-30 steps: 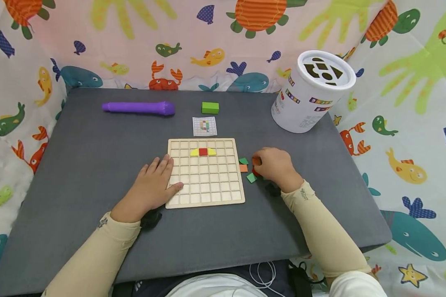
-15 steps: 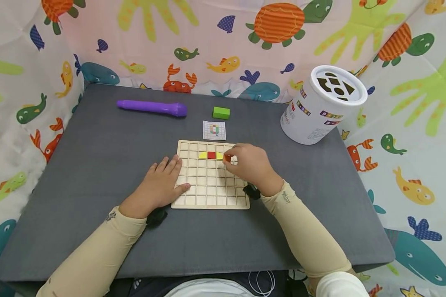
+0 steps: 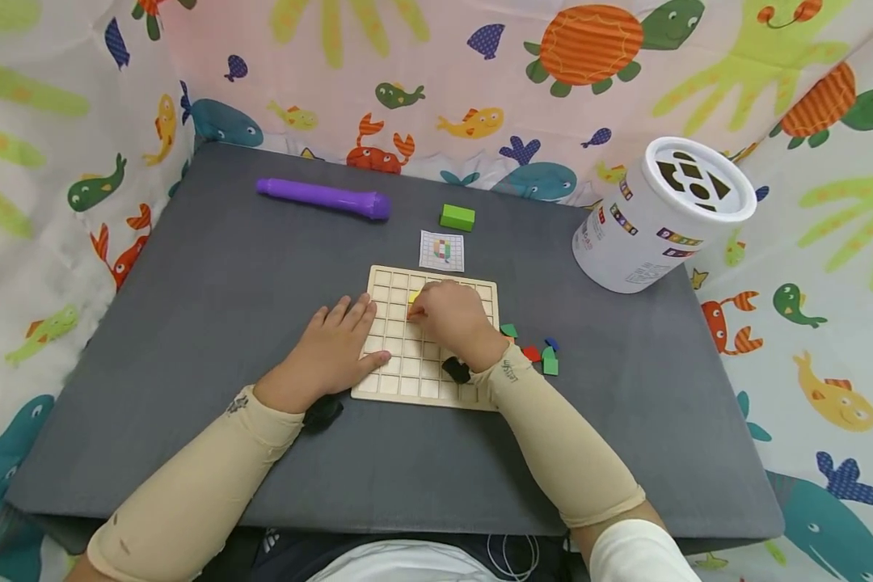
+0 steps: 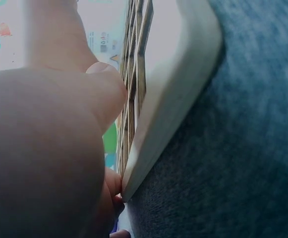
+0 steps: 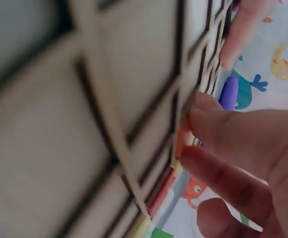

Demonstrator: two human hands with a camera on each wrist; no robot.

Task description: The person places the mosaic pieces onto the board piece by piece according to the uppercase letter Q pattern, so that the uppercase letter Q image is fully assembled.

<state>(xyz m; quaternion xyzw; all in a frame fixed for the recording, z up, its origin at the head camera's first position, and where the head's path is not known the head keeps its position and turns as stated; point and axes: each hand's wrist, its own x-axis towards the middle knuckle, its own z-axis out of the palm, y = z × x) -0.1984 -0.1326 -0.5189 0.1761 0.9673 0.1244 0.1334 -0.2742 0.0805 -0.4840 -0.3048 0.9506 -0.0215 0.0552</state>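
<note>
A square wooden grid board [image 3: 400, 376] lies on the grey table. My left hand [image 3: 331, 356] rests along its left edge, fingers straight and thumb over the near cells. My right hand [image 3: 454, 319] is over the board's upper left part, pinching a small orange tile [image 5: 183, 136] between thumb and index finger at a cell. A yellow tile [image 3: 413, 297] shows just beyond these fingertips. In the right wrist view, a red tile [image 5: 161, 193] sits in the grid beside the pinched one. The head view has the red tile hidden under my right hand.
Loose green [image 3: 550, 362], red [image 3: 531, 353] and blue [image 3: 551, 343] tiles lie right of the board. Behind it are a printed pattern card [image 3: 441, 251], a green block [image 3: 457, 217] and a purple stick with a thicker end [image 3: 323, 198]. A white lidded bucket [image 3: 647, 226] stands back right.
My right hand has moved left from the loose tiles onto the board, carrying the orange tile to the row of yellow and red ones. My left hand stays at the board's edge.
</note>
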